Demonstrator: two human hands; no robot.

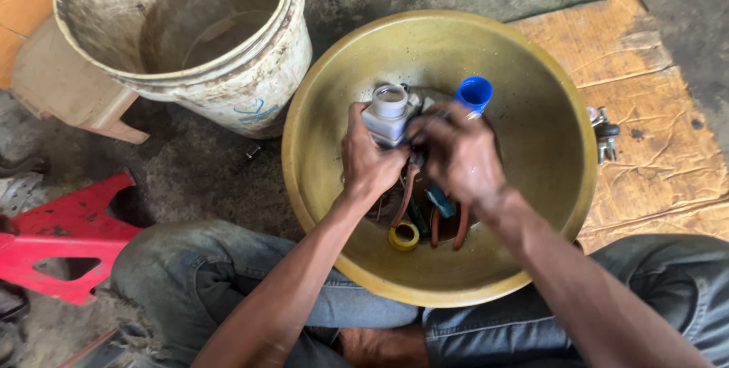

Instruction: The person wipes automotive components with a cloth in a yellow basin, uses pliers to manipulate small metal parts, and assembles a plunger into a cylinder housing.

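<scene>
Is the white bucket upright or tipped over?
Upright. The bucket stands beside the yellow basin, its open mouth facing up, the inside wall and bottom visible.

Basin [531, 208] at centre, between the knees. In it: both hands meeting at the middle, left hand [368, 161] at nine o'clock, right hand [459, 157] at three, fitting [389, 113] between them; cap [474, 93] at one o'clock, tape roll [403, 236] and pliers [448, 220] at six. Bucket [190, 41] outside at ten o'clock, cardboard [653, 117] at three, stand [64, 235] at eight.
</scene>
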